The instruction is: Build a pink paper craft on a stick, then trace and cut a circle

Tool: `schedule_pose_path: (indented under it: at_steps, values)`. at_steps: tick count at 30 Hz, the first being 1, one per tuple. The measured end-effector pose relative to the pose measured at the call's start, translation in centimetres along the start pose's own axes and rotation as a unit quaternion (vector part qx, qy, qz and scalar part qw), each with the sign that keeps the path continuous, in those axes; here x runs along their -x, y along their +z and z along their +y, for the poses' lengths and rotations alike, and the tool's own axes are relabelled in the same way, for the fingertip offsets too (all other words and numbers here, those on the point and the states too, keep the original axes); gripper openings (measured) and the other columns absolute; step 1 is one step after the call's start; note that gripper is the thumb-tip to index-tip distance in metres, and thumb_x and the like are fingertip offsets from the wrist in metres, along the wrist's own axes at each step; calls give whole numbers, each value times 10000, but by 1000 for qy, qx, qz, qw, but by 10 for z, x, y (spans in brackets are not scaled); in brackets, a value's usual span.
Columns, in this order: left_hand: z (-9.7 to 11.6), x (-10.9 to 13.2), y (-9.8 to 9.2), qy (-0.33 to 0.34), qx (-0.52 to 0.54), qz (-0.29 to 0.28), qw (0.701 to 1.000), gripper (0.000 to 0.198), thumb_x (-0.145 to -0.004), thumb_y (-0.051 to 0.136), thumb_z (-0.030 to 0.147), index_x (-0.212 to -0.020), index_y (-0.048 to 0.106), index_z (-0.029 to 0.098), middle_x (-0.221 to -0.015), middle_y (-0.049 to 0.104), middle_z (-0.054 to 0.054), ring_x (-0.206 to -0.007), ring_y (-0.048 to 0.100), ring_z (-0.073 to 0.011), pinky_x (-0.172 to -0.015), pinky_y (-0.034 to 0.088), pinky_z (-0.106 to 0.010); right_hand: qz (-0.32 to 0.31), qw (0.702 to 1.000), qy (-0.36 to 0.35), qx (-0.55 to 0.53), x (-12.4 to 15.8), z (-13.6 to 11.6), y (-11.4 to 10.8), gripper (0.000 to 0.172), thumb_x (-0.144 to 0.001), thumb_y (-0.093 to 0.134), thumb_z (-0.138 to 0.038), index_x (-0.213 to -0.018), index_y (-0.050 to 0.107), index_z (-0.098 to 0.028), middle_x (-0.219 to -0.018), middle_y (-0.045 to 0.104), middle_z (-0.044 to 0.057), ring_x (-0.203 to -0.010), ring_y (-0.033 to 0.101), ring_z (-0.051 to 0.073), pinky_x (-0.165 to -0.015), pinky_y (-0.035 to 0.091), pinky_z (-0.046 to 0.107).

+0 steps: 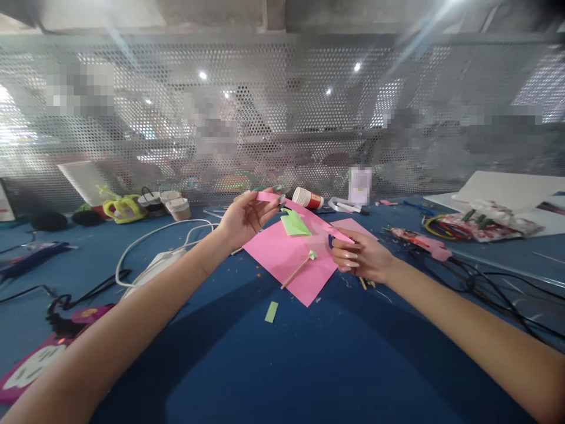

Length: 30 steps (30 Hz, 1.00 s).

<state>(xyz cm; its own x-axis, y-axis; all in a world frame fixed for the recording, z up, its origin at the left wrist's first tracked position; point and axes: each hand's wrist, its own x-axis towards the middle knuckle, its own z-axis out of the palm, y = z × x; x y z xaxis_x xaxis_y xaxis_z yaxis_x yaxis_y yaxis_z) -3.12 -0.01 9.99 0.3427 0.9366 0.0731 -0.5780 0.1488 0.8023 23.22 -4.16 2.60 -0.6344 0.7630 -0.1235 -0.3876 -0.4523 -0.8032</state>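
Above the pink sheet point(315, 280), the left hand point(249, 218) and right hand point(362, 256) pinch a pink strip point(315, 218); the blue bit point(331, 241) by the right fingers is too small to identify. A stick point(295, 275) lies on the sheet.

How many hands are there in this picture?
2: the left hand holds the pink strip near one end, the right hand near the other. Others behind the mesh may be hidden.

Bare forearms point(468, 328), long-nailed fingers point(342, 253)
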Motion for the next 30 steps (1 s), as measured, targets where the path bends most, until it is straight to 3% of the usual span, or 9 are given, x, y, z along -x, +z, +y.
schedule_pose_path:
  at_steps: [6, 9, 14, 18, 22, 26, 28, 30]
  values:
    - [-3, 2, 3, -36, -20, -26, 999, 416, -965, 319, 304, -953, 653, 57, -797, 729, -137, -742, 717, -175, -717, 577, -261, -22, 1000, -10, -10, 0, 0, 1, 495, -928, 434, -371, -502, 238, -211, -440, 353, -34, -401, 347, 96, -433, 347, 232]
    - [-6, 3, 4, -35, -53, -44, 997, 337, -949, 383, 253, -950, 664, 67, -807, 730, -119, -768, 715, -169, -757, 569, -266, -13, 999, -30, -12, -1, 2, 0, 493, -871, 559, -403, -509, 299, -193, -464, 364, -49, -412, 337, 77, -446, 352, 214]
    - [-15, 3, 1, 20, -153, -68, 986, 152, -768, 596, 21, -843, 706, 94, -874, 737, -75, -804, 699, -122, -793, 537, -192, 77, 978, -184, 64, -6, 4, -3, 467, -709, 734, -475, -548, 400, -190, -488, 394, -70, -414, 353, 68, -417, 307, 207]
    - [-22, 0, -6, 84, -274, -45, 957, 248, -665, 729, 70, -898, 709, 154, -862, 734, -51, -745, 691, -128, -724, 545, -223, 186, 933, -251, 181, -11, 10, -8, 447, -685, 706, -565, -581, 467, -202, -532, 505, -33, -463, 468, 108, -451, 352, 247]
    - [-31, -4, -15, 142, -347, 2, 927, 368, -612, 780, 107, -958, 678, 180, -758, 713, -25, -650, 677, -120, -630, 531, -213, 288, 850, -287, 334, -13, 16, -17, 467, -711, 610, -654, -631, 502, -206, -600, 579, 15, -527, 536, 150, -513, 410, 282]
    - [-45, -2, -20, 141, -362, -12, 921, 427, -629, 762, 108, -1027, 627, 184, -668, 672, -4, -663, 686, -154, -631, 538, -239, 349, 691, -359, 521, -14, 18, -28, 372, -825, 529, -560, -671, 496, -223, -676, 587, 51, -664, 549, 210, -676, 426, 353]
    - [-54, -1, -23, 159, -374, -26, 913, 441, -619, 758, 89, -1021, 612, 193, -788, 683, -17, -654, 676, -134, -624, 535, -225, 387, 614, -380, 574, -17, 19, -35, 331, -862, 475, -515, -715, 497, -220, -740, 569, 80, -756, 541, 248, -746, 418, 396]
    - [-63, 1, -26, 194, -377, -31, 905, 513, -595, 766, 80, -1053, 582, 220, -1036, 655, -42, -609, 648, -91, -606, 538, -219, 424, 555, -399, 594, -22, 20, -42, 322, -879, 431, -500, -839, 515, -191, -863, 558, 129, -884, 525, 287, -814, 408, 445]
